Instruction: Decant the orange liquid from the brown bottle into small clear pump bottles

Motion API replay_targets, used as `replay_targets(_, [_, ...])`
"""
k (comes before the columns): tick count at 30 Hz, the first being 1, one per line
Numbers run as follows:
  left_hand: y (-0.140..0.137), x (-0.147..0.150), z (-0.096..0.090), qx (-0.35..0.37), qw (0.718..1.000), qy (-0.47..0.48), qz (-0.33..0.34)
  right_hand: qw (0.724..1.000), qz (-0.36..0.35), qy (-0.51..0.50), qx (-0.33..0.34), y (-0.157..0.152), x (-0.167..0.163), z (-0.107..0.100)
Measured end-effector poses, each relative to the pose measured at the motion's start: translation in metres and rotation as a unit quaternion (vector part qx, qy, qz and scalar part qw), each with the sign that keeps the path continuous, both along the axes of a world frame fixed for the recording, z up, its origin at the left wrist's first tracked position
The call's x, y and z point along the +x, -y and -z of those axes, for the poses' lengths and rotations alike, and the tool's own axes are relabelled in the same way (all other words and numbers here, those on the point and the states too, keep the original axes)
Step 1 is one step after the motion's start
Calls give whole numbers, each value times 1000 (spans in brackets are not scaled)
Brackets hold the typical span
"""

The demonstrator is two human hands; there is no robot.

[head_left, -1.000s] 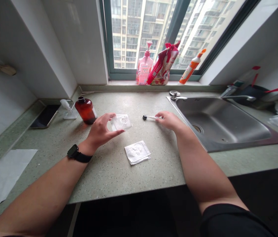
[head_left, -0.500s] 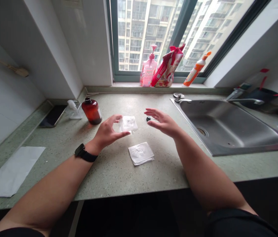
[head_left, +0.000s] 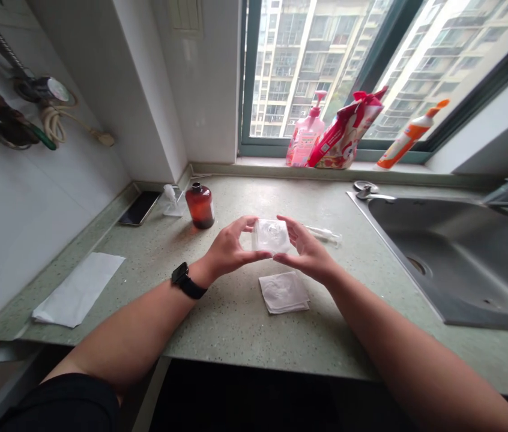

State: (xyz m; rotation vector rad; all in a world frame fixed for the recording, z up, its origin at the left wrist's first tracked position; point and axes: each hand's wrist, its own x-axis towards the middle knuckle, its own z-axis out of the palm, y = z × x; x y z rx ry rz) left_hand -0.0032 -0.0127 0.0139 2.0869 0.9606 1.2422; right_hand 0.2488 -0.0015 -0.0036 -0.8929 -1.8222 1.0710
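My left hand [head_left: 231, 245], with a black watch [head_left: 181, 275] on its wrist, curls round the left side of a small clear square box [head_left: 271, 236]. A crumpled white, tissue-like layer shows at its top. My right hand [head_left: 307, 249] curves round the opposite side, fingers behind and thumb in front. Both thumbs nearly meet at the box's near edge. Just in front of the box lies a folded white tissue [head_left: 284, 293]. Behind my right hand is a slim clear tube-like item [head_left: 323, 233], its left end hidden by the fingers.
A brown bottle [head_left: 200, 206] without a cap stands to the left, beside a clear pump head [head_left: 171, 199] and a phone [head_left: 140, 208]. White paper [head_left: 80, 289] lies far left. The steel sink [head_left: 443, 300] is at right; a pink pump bottle [head_left: 307, 138] stands on the sill.
My right hand has moved in from open air onto the box's right side. My left hand stays on the box. The view has turned left, so the scene sits further right.
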Motion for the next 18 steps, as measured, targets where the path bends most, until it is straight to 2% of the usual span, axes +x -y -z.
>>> replay_targets(4, [2, 0, 0, 34, 998, -51, -7, 1000, 4, -9, 18, 1, -2, -1])
replay_targets(7, [1, -3, 0, 89, 991, -96, -11, 1000, 19, -7, 22, 0, 0, -2])
replay_targets(9, [-2, -8, -2, 134, 983, -121, -41, 999, 36, -7, 26, -1, 3, -3])
replay_targets(11, [-6, -19, -6, 187, 968, -129, -105, 998, 54, -12, 29, -3, 7, -5])
replay_targets(14, [-18, -43, -13, 263, 933, -88, -230, 995, 87, -26, 32, -5, 11, -7])
replay_targets(16, [-30, -62, -14, 260, 915, -30, -305, 992, 117, -35, 37, -7, 13, -8])
replay_targets(18, [-44, -80, -9, 218, 905, 22, -365, 987, 147, -45, 45, -7, 15, -8])
